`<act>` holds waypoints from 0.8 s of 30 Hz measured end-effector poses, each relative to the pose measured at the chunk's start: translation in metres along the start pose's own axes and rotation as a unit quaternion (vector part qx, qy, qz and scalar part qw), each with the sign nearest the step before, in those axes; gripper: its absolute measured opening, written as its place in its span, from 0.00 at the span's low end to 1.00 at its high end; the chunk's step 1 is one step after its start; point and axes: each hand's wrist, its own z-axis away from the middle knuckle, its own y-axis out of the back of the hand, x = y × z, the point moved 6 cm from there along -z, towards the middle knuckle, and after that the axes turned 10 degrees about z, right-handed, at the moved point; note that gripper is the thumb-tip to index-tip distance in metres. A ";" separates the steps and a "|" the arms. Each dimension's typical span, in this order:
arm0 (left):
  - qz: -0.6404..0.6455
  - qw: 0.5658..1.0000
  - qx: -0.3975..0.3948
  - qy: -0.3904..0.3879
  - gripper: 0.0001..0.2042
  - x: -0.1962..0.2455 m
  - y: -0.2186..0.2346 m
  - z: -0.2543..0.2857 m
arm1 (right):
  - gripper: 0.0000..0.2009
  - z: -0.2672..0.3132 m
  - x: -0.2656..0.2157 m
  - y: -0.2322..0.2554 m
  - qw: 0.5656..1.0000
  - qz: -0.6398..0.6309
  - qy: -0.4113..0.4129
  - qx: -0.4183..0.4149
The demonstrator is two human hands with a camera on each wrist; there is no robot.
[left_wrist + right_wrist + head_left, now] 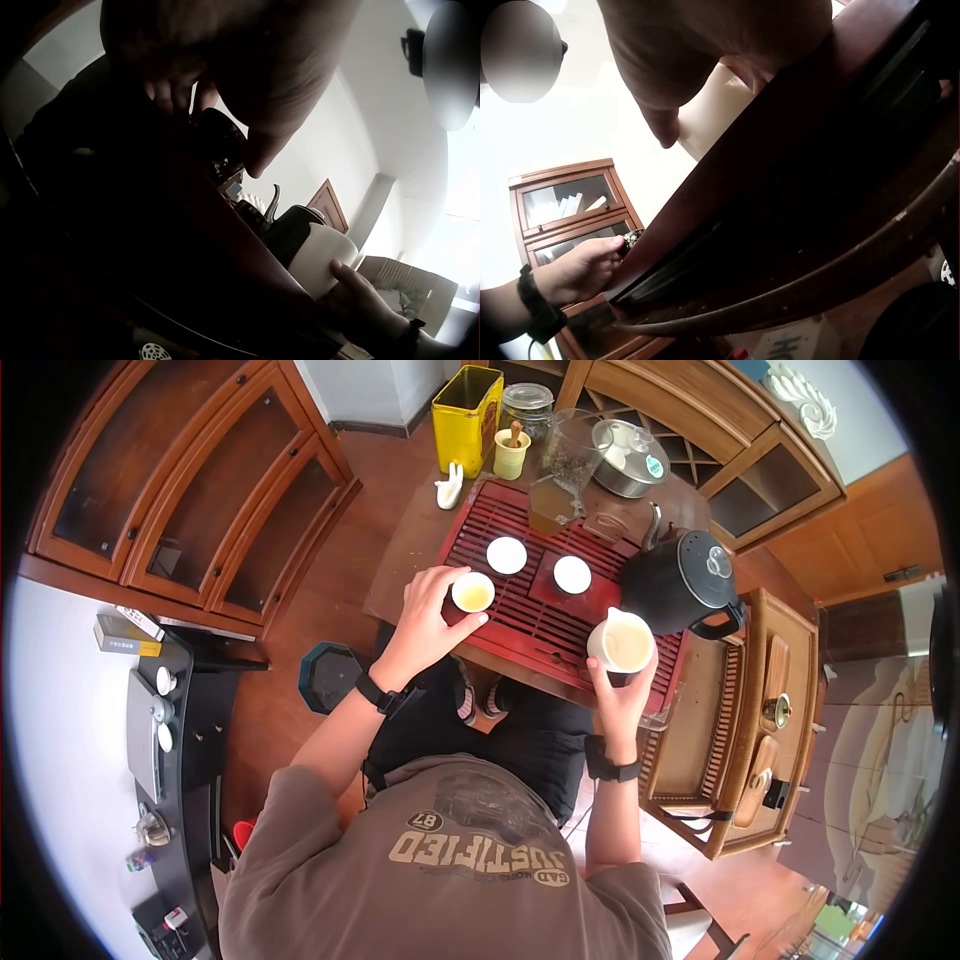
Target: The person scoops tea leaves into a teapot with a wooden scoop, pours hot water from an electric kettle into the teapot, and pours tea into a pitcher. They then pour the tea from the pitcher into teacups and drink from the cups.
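My left hand (pixel 425 618) holds a small teacup (pixel 473 596) with pale yellow tea in it, thumb and fingers on opposite sides, over the tray's near left part. Dark patterning on that cup's outside (pixel 632 238) shows in the right wrist view. At the right, my right hand (pixel 624 698) grips a cream-white spouted pitcher (pixel 621 642) with pale liquid inside; the left wrist view shows its smooth side (pixel 321 259). Between the hands, a white-topped cup (pixel 506 555) and a second cup (pixel 572 574) stand on the slatted red-brown tea tray (pixel 468 542).
A black kettle (pixel 684 582) stands right of the tray, close to the pitcher. Along the far side are a yellow tin (pixel 466 422), a tool holder (pixel 511 457), a white figurine (pixel 450 487) and a lidded steel pot (pixel 630 465). A wooden cart (pixel 690 745) stands at the right.
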 end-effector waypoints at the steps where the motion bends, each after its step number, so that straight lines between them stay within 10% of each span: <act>1: -0.002 1.000 -0.003 0.005 0.30 0.000 0.000 0.000 | 0.43 -0.001 0.000 0.000 1.000 0.000 0.000 0.001; 24: -0.015 1.000 0.027 0.003 0.34 0.003 -0.001 -0.001 | 0.54 -0.003 -0.012 0.007 0.999 0.020 0.001 -0.040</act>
